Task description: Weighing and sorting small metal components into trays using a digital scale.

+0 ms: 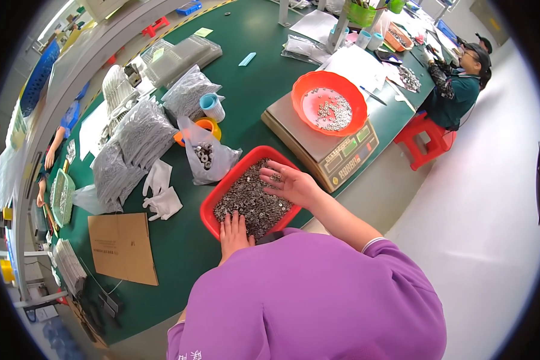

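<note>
A red plastic tray (206, 211) in front of me is filled with small silver metal parts (246, 197), many with a hole in the middle. My left hand (234, 236) lies on the parts at the near-left side, its fingers stretched out and slightly apart. At the tray's right side is my right hand (293, 185), fingers spread over the parts; whether a small part sticks to them I cannot tell. Beyond the right hand, an orange-red bowl (360, 103) with similar parts sits on a weighing scale (291, 137). A clear bag (213, 172) of darker round parts touches the tray's far-left side.
White gloves (162, 195) and a cardboard sheet (123, 249) lie to the left on the green table (258, 36). Packed plastic bags (141, 135), tape rolls (212, 107) and clear trays (183, 59) stand farther back. At the far right, a person (462, 90) works beside a red stool (423, 141).
</note>
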Demonstrator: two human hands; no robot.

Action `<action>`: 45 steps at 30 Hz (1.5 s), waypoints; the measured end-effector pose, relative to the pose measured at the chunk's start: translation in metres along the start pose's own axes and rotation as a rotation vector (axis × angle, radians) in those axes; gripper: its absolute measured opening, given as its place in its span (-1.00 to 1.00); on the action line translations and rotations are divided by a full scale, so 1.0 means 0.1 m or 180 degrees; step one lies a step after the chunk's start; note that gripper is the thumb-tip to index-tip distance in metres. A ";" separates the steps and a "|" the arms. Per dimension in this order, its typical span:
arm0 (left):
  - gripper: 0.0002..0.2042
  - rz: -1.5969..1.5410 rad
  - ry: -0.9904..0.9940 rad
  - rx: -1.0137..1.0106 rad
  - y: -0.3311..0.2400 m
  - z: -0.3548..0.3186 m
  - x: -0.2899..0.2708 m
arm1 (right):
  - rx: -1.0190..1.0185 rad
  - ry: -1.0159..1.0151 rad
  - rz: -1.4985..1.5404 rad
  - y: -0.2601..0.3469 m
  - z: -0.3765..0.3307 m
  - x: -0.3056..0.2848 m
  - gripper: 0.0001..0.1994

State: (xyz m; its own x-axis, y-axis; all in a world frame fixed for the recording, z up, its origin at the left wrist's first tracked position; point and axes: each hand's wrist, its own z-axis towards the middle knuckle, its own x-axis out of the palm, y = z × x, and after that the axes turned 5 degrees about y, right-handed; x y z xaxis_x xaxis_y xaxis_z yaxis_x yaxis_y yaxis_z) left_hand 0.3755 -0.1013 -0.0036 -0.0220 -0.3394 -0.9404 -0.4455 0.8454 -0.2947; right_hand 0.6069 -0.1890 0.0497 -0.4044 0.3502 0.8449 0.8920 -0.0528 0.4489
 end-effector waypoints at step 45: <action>-0.41 0.0012 -0.0080 -0.0001 -0.01 0.01 0.00 | -0.0493 0.0346 0.0347 0.37 -0.10 0.12 -0.52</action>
State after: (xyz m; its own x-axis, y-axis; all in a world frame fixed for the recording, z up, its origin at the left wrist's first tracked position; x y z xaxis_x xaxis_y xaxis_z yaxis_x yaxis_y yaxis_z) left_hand 0.3767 -0.1017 -0.0034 -0.0012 -0.3256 -0.9455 -0.4456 0.8466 -0.2910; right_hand 0.6324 -0.1961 0.0797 -0.3340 0.2322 0.9136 0.8935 -0.2308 0.3853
